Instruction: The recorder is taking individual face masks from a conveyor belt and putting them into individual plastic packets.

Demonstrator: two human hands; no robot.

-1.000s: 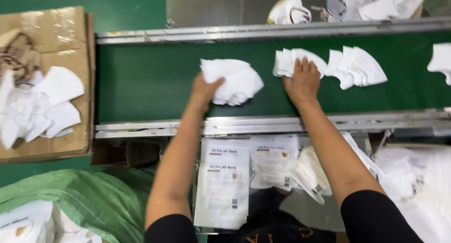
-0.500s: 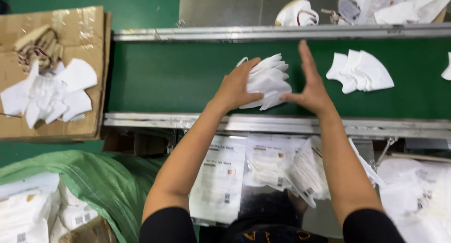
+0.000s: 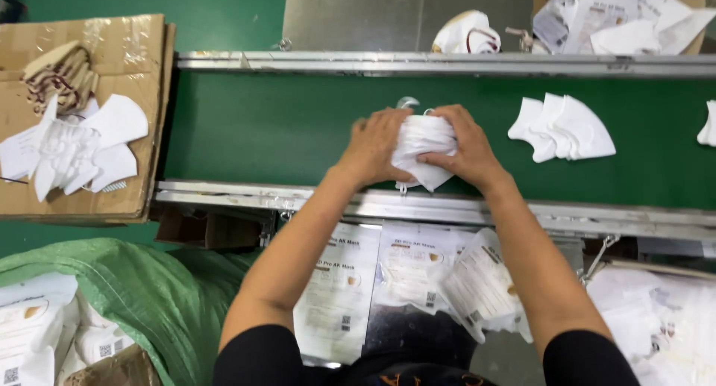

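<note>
Both hands have closed in: a second ago each was flat on its own pile, now the left hand (image 3: 377,143) and right hand (image 3: 464,146) squeeze one stack of white masks (image 3: 422,149) between them on the green belt (image 3: 283,129), near its front rail. So the piles are merged and squared. Grip clamped from both sides, forearms reaching forward, wrists angled inward. Another mask pile (image 3: 563,129) lies well apart to the right.

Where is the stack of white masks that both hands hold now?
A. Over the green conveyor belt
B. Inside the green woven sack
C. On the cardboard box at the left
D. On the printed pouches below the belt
A: the left hand and right hand press the stack of white masks between them over the green conveyor belt.
</note>
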